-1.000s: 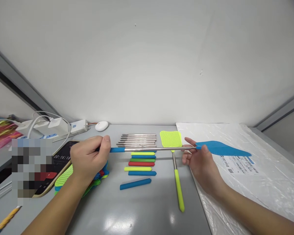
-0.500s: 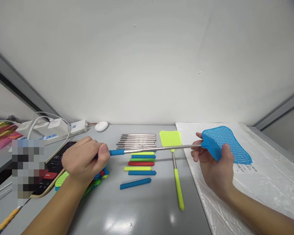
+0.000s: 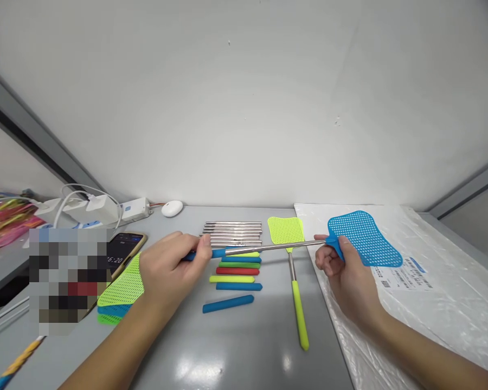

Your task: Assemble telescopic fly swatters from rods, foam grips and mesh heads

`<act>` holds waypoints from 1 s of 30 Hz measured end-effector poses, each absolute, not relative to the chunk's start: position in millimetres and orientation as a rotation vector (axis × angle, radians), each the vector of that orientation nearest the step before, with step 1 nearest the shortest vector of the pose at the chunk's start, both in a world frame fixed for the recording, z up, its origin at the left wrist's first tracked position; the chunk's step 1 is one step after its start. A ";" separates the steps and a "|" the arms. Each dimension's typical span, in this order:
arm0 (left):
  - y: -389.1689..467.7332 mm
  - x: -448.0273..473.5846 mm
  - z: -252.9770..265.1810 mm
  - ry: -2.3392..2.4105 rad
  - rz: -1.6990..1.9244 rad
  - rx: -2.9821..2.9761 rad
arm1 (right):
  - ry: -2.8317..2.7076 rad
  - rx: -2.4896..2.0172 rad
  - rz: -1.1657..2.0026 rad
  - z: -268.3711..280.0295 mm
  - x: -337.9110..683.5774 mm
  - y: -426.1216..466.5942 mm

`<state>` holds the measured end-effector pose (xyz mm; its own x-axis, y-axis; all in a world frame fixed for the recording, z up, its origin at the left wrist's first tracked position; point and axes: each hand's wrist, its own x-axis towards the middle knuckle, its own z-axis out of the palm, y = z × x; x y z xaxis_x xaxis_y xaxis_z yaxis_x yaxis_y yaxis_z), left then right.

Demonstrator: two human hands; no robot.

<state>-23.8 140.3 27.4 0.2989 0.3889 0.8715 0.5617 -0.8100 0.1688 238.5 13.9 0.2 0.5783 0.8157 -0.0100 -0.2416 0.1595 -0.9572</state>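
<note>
A blue fly swatter (image 3: 365, 238) with a silver metal rod is held nearly level across the view, between my two hands. My left hand (image 3: 173, 265) is closed round its blue handle sleeve. My right hand (image 3: 347, 271) pinches the neck of the mesh head between thumb and fingers. Below the rod lie several loose coloured handle sleeves (image 3: 238, 271), blue, yellow, green and red. Several metal rods (image 3: 232, 227) lie side by side behind them. A yellow-green fly swatter (image 3: 286, 232) rests on the table, passing under the held rod.
Mesh swatter heads (image 3: 120, 284) are piled beside my left forearm, partly hidden. Farther left are a phone (image 3: 124, 250), a power strip (image 3: 136, 208) with plugs, and a white oval case (image 3: 172, 208). Plastic-wrapped white board (image 3: 439, 314) covers the table's right side.
My left hand has moved right, and less of the metal rod shows between my hands. My right thumb has come down onto the neck of the mesh head, which sits slightly farther left.
</note>
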 end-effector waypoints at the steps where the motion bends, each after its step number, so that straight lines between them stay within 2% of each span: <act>1: 139.5 -23.5 28.0 -0.908 -1.528 -2.391 | -0.598 -1.182 0.817 0.7 238.1 13.7; 14: 131.2 -16.2 24.5 -1.356 -1.526 -2.498 | -0.706 -1.226 0.753 4.4 239.2 8.0; 21: 94.3 19.0 17.2 -1.374 -1.244 -3.188 | -0.904 -1.184 0.788 0.8 223.4 0.5; 30: 79.4 25.7 25.6 -1.543 -1.391 -3.222 | -0.994 -1.158 0.814 -6.9 219.4 -2.5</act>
